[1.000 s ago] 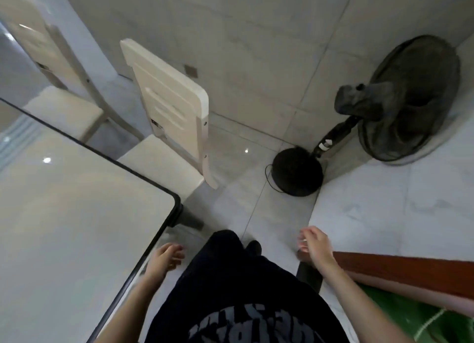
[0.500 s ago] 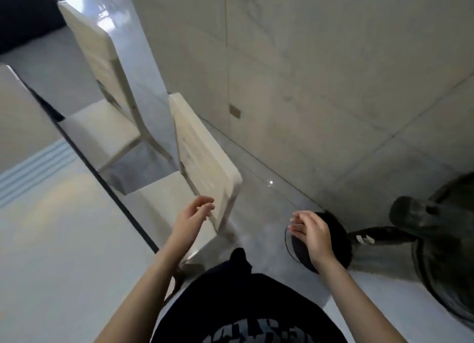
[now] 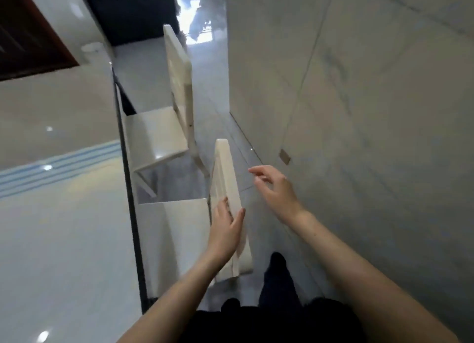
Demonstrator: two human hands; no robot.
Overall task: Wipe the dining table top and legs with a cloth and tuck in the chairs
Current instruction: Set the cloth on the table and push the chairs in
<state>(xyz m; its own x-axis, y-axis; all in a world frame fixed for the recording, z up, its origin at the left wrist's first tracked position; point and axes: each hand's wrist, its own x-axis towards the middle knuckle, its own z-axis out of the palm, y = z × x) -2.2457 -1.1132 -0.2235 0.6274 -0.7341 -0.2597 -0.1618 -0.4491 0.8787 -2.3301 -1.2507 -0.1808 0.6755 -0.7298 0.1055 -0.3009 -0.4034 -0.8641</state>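
The near chair (image 3: 177,240) stands at the bench's (image 3: 64,214) long side, its seat meeting the dark edge of the bench; how far it runs beneath cannot be told. Its top rail (image 3: 225,168) lies parallel to that edge, on the side away from the bench.

Half a second earlier the left hand (image 3: 225,230) hung just short of this rail with loosely bent fingers. It now sits on the rail, fingers (image 3: 221,209) laid on the bench-facing side and thumb on the opposite side, holding the rail between them. The right hand (image 3: 274,189), earlier above a fan's round base, now hovers beyond the rail from the bench, clear of the chair, with its fingers (image 3: 259,172) loosely spread and holding nothing. The fan has left the view, which now runs along the bench's edge.

Further along that same edge stands the far chair (image 3: 164,135), its seat likewise against the bench and its back upright.

A tiled wall (image 3: 359,112) runs parallel to the bench's edge, beyond both chairs, leaving only a narrow strip of glossy floor (image 3: 213,106) behind their backs. The person's dark foot (image 3: 278,260) stands in this strip, just beyond the near chair's back. A dark wooden panel (image 3: 25,35) rises past the far end of the bench.
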